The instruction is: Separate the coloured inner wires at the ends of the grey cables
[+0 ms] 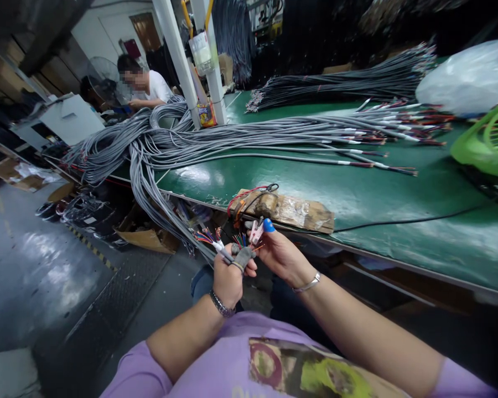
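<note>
My left hand (229, 283), with grey covers on some fingers, is closed around the end of a grey cable (224, 254). Thin coloured wires (239, 239) fan out above its fingers, and more coloured wire ends (207, 236) stick up to its left. My right hand (285, 258) wears a blue cover on one fingertip. Pinched in it is a small pale pink clip-like piece (256, 232), close to the fanned wires. Whether that piece touches a wire is too small to tell.
A wooden board (319, 216) with a lump and red and black leads lies at the edge of the green table (398, 221). Behind run long bundles of grey cable (232, 135). A green fan (485, 143) and plastic bag (468, 74) stand right. A person (155, 88) sits far back.
</note>
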### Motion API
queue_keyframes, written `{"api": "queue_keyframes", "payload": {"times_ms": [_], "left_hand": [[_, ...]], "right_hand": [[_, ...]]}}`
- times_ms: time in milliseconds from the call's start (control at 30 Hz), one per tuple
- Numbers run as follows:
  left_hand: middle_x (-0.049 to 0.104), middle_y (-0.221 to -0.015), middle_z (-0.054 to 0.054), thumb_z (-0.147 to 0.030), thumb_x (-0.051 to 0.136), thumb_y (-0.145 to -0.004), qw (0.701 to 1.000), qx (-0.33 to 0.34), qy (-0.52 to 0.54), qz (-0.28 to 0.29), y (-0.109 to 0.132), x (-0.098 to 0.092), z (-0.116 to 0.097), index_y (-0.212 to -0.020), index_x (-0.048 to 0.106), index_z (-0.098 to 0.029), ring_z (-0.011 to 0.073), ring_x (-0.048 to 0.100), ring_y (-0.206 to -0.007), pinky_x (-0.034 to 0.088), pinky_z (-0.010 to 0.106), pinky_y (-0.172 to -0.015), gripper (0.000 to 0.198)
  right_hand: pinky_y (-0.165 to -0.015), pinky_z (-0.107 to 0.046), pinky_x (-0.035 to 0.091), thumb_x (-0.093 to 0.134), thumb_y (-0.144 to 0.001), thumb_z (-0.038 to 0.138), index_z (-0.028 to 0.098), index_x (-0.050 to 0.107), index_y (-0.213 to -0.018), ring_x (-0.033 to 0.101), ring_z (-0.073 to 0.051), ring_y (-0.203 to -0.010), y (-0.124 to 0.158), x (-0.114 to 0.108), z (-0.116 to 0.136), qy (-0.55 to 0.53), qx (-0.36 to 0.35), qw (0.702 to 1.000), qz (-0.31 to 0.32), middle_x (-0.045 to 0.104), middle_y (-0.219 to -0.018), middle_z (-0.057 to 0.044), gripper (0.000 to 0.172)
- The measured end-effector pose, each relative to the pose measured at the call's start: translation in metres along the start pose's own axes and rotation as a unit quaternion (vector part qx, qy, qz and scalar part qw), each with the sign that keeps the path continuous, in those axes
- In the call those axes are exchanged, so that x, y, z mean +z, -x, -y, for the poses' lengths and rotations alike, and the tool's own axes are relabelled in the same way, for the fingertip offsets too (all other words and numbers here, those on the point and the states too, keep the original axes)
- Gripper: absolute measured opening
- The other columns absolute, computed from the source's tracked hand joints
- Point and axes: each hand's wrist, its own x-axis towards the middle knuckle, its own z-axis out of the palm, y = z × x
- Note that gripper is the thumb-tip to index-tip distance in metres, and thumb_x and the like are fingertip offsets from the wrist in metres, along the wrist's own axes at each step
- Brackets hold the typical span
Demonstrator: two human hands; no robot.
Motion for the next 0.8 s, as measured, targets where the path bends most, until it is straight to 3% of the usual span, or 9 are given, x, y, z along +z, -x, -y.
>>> {"api": "queue_keyframes", "payload": {"times_ms": [133,233,333,567,800], "left_hand": [[0.059,-0.052,-0.002,-0.040,0.068,-0.073,1.000,-0.002,-0.004,0.004,0.003,-0.005,0.000,-0.066,0.057,-0.014,0.0074,0.051,-0.041,0.041,0.018,-0.040,0.029],[0.059,-0.052,-0.002,-0.040,0.067,-0.074,1.000,0.000,-0.009,0.007,0.007,-0.009,0.002,-0.068,0.057,-0.015,0.0077,0.051,-0.041,0.041,0.018,-0.041,0.028],[0.060,-0.053,-0.001,-0.042,0.067,-0.074,1.000,0.000,-0.022,0.014,0.010,-0.014,0.007,-0.069,0.058,-0.015,0.0083,0.053,-0.042,0.041,0.019,-0.041,0.028],[0.059,-0.050,0.000,-0.047,0.069,-0.072,0.988,-0.032,-0.089,0.122,0.015,-0.021,0.009,-0.066,0.060,-0.014,0.0087,0.052,-0.040,0.043,0.020,-0.042,0.034],[0.059,-0.050,-0.001,-0.042,0.070,-0.071,0.998,-0.018,-0.022,0.053,0.013,-0.019,0.007,-0.062,0.058,-0.015,0.0078,0.050,-0.039,0.040,0.019,-0.040,0.031]], "right_hand": [[-0.062,-0.028,0.044,0.063,-0.067,0.066,0.020,0.063,-0.077,0.052,-0.013,-0.062,0.009,-0.005,-0.002,-0.049,0.038,0.998,-0.001,0.060,-0.071,-0.001,0.048],[-0.063,-0.028,0.044,0.067,-0.065,0.064,0.018,0.065,-0.079,0.052,-0.012,-0.063,0.022,-0.010,-0.005,-0.001,0.047,0.999,0.027,0.060,-0.074,-0.002,0.048],[-0.059,-0.027,0.041,0.077,-0.062,0.051,0.017,0.065,-0.074,0.047,-0.011,-0.059,0.034,-0.010,-0.008,0.076,0.016,0.997,0.012,0.058,-0.069,-0.001,0.038],[-0.057,-0.027,0.038,0.075,-0.064,0.045,0.016,0.060,-0.064,0.047,-0.011,-0.055,0.039,-0.002,-0.005,0.194,-0.013,0.981,0.018,0.058,-0.059,0.000,0.033],[-0.055,-0.025,0.033,0.077,-0.061,0.047,0.016,0.058,-0.058,0.040,-0.009,-0.053,0.039,-0.006,-0.009,0.204,-0.024,0.979,-0.022,0.050,-0.054,0.003,0.036]]}}
